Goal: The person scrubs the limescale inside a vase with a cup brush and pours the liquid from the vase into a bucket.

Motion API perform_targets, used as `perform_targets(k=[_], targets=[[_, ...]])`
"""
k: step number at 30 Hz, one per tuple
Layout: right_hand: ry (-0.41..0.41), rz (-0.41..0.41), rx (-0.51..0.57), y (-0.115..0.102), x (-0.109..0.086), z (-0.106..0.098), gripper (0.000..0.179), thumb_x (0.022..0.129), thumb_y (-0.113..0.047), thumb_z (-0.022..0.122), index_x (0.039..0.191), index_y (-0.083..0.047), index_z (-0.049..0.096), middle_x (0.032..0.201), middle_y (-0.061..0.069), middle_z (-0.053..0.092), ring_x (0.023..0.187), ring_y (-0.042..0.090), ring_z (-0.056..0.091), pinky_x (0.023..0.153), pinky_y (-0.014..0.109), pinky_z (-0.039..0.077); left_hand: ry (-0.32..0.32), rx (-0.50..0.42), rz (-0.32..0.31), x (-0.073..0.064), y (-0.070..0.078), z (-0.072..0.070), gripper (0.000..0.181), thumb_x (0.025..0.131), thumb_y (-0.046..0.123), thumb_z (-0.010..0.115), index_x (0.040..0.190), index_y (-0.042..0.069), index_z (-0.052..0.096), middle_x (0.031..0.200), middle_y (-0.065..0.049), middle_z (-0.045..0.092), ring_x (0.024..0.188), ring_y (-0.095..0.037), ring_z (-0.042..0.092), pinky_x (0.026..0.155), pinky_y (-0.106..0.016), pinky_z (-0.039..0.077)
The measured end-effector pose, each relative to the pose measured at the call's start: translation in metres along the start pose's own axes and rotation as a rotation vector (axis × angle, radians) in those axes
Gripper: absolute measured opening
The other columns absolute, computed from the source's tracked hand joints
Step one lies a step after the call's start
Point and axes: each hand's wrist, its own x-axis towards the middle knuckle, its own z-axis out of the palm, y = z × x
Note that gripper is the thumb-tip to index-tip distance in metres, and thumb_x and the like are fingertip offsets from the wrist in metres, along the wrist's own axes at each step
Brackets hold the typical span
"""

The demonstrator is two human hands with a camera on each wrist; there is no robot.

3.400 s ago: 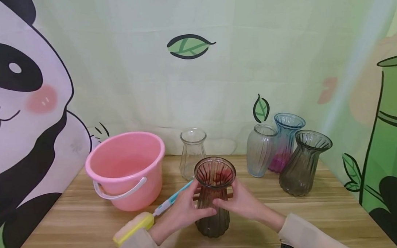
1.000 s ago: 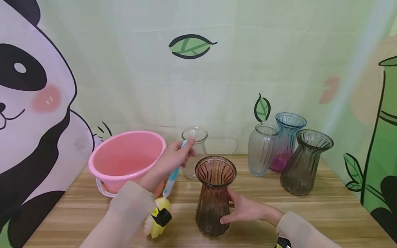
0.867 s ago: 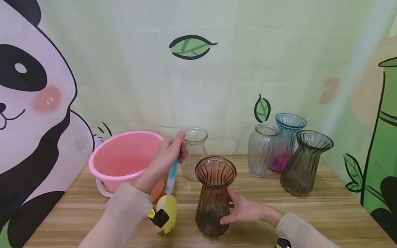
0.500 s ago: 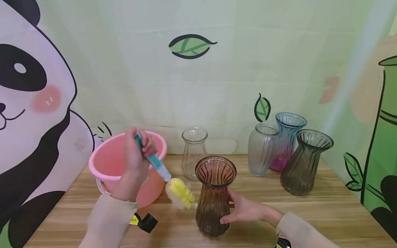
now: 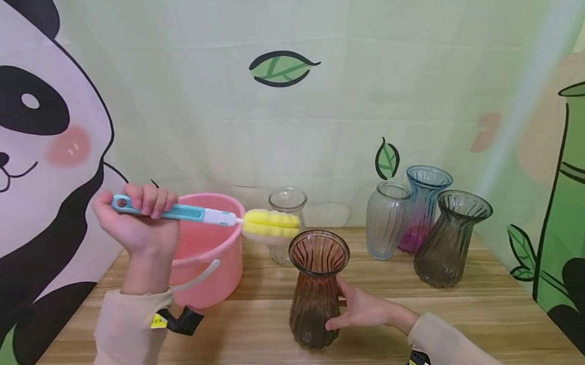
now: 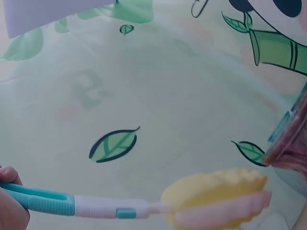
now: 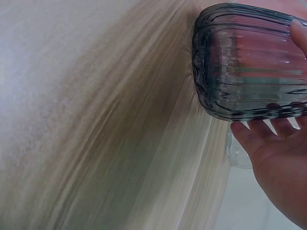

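My left hand (image 5: 141, 225) grips the blue handle of a bottle brush (image 5: 271, 224), raised in front of the pink bucket. Its yellow-and-pale sponge head points right, close to the rim of a ribbed smoky-brown glass vase (image 5: 312, 310). That vase stands upright on the wooden table, with a flared mouth. Low on its right side, my right hand (image 5: 362, 308) holds it, thumb in front and fingers behind. In the left wrist view the brush (image 6: 216, 201) lies level across the bottom. The right wrist view has my fingers (image 7: 259, 136) along the ribbed glass.
Behind my left arm stands a pink bucket (image 5: 211, 282) with a white handle. A clear glass vase (image 5: 287, 200) is at the back middle. Grouped at the back right are a pale clear vase (image 5: 383, 227), a blue-and-pink vase (image 5: 425, 186) and a grey vase (image 5: 442, 252).
My left hand left the brown vase, picked the brush up from the table, then swung it up and left, turning the sponge from pointing down to pointing right. My right hand stayed on the vase.
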Motion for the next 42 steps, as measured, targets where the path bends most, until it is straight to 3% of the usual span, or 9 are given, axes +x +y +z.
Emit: perform_targets(k=[8, 14, 20, 28, 34, 42], targets=[[-0.001, 0.005, -0.003, 0.0, -0.001, 0.0, 0.096, 0.077, -0.019, 0.073, 0.145, -0.009, 0.006, 0.145, 0.017, 0.028, 0.132, 0.033, 0.032, 0.102, 0.043, 0.036, -0.017, -0.14, -0.019, 0.003, 0.004, 0.02, 0.041, 0.084, 0.031, 0.035, 0.053, 0.006, 0.029, 0.045, -0.005, 0.027, 0.039, -0.017, 0.023, 0.043, -0.026, 0.021], [0.0, 0.01, -0.003, -0.002, -0.001, 0.0, 0.097, 0.078, -0.019, 0.073, 0.145, -0.009, 0.005, 0.146, 0.017, 0.026, 0.132, 0.033, 0.032, 0.102, 0.044, 0.036, -0.093, -0.166, -0.138, 0.0, -0.006, 0.028, 0.054, 0.088, 0.044, 0.032, 0.05, 0.006, 0.029, 0.044, -0.004, 0.026, 0.039, -0.017, 0.023, 0.044, -0.025, 0.02], [-0.001, 0.014, -0.007, -0.003, -0.001, -0.001, 0.097, 0.077, -0.02, 0.073, 0.145, -0.007, 0.005, 0.145, 0.017, 0.027, 0.131, 0.033, 0.033, 0.102, 0.044, 0.037, -0.255, -0.062, -0.265, 0.001, -0.023, 0.043, 0.049, 0.09, 0.036, 0.028, 0.051, 0.007, 0.026, 0.045, -0.002, 0.023, 0.039, -0.015, 0.021, 0.045, -0.024, 0.014], [-0.036, 0.016, -0.025, -0.006, -0.001, -0.003, 0.095, 0.077, -0.018, 0.073, 0.144, -0.003, 0.008, 0.142, 0.018, 0.03, 0.13, 0.033, 0.035, 0.101, 0.04, 0.039, -0.56, 0.276, -0.363, 0.003, -0.057, 0.073, 0.043, 0.091, 0.027, 0.019, 0.051, 0.012, 0.021, 0.045, 0.002, 0.017, 0.038, -0.011, 0.015, 0.042, -0.024, 0.01], [-0.049, 0.009, -0.049, -0.01, -0.001, -0.003, 0.092, 0.077, -0.016, 0.073, 0.142, -0.001, 0.011, 0.14, 0.018, 0.033, 0.127, 0.033, 0.038, 0.099, 0.037, 0.041, -0.649, 0.403, -0.466, 0.003, -0.078, 0.088, 0.041, 0.089, 0.023, 0.011, 0.05, 0.012, 0.019, 0.044, 0.001, 0.016, 0.036, -0.012, 0.013, 0.041, -0.025, 0.009], [-0.051, -0.001, -0.062, -0.012, -0.002, -0.004, 0.091, 0.077, -0.016, 0.073, 0.142, -0.002, 0.012, 0.139, 0.017, 0.035, 0.126, 0.032, 0.04, 0.098, 0.037, 0.041, -0.743, 0.433, -0.638, 0.003, -0.102, 0.093, 0.038, 0.087, 0.023, 0.013, 0.05, 0.012, 0.018, 0.044, 0.002, 0.014, 0.037, -0.011, 0.011, 0.041, -0.026, 0.007]])
